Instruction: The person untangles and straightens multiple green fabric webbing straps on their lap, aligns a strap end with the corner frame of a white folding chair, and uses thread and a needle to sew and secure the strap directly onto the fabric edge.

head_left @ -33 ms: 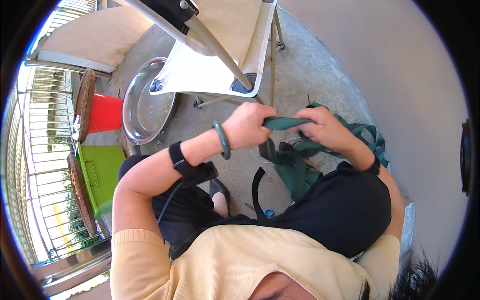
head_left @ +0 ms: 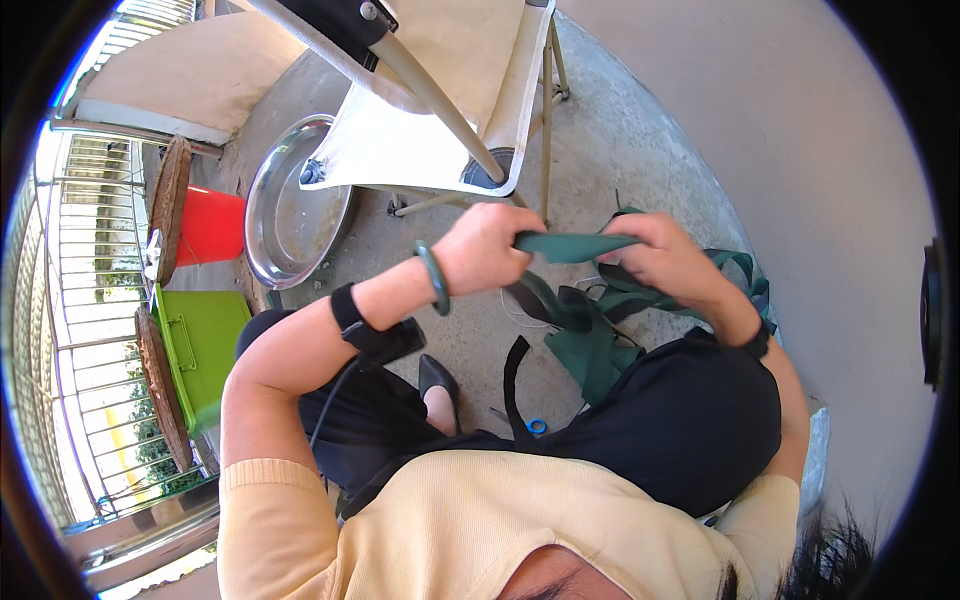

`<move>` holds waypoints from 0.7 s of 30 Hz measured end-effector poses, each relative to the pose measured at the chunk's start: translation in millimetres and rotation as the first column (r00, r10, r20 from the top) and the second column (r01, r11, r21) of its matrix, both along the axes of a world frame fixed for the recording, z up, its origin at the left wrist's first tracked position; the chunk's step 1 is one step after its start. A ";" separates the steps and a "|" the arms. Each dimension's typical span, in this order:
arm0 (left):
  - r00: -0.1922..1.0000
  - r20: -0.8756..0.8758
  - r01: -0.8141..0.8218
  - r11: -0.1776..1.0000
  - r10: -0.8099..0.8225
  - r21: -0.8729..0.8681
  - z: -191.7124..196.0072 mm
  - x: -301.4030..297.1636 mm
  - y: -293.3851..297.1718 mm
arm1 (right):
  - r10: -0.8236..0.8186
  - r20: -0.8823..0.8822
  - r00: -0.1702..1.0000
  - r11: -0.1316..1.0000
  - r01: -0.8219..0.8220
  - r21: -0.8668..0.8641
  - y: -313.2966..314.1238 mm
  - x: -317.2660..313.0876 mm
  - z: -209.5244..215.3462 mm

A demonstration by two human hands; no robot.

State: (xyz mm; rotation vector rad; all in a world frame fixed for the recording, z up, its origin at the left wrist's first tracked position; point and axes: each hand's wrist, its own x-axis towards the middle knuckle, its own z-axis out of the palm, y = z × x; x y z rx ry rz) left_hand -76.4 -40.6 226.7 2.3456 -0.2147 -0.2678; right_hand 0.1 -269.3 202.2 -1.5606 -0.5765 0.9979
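A dark green fabric strip (head_left: 575, 247) is stretched level between my two hands, above my knees. My left hand (head_left: 485, 248) grips one end in closed fingers, and a green bangle (head_left: 433, 278) sits on that wrist. The other end is pinched in my right hand (head_left: 658, 257). More green fabric strips (head_left: 598, 355) hang and lie in a loose tangle below the hands and beside my right knee. A narrow black strip (head_left: 514, 385) lies over my lap, close to blue-handled scissors (head_left: 537, 426), partly hidden by my trousers.
Ahead stands a folding chair (head_left: 425, 140) with a pale fabric seat. To its left a large metal basin (head_left: 300, 210) rests on the concrete floor. A red bucket (head_left: 210, 226) and a green bin (head_left: 205, 345) stand by the railing. A plain wall (head_left: 840, 200) rises at right.
My hands have drawn slightly farther apart, the left going left and the right going right. A longer stretch of the green strip shows between them.
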 end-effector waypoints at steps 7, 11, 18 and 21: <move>0.980 -0.197 0.030 1.000 -0.031 -0.008 41.6 -22.2 74.2 | -0.604 0.228 0.764 0.793 0.605 0.073 -95.1 53.0 41.1; 0.957 0.280 -0.145 0.962 0.076 0.233 98.8 11.2 123.6 | -0.534 0.274 0.800 0.844 0.524 0.115 -54.6 55.1 63.1; 0.750 0.652 -0.554 0.431 -0.113 0.712 202.2 15.7 264.3 | -0.114 0.687 0.718 0.961 -0.094 0.259 38.9 42.3 103.6; 0.619 0.777 -0.738 0.254 -0.115 0.625 235.4 29.0 303.6 | -0.123 0.591 0.797 0.918 -0.136 0.374 74.3 30.2 114.7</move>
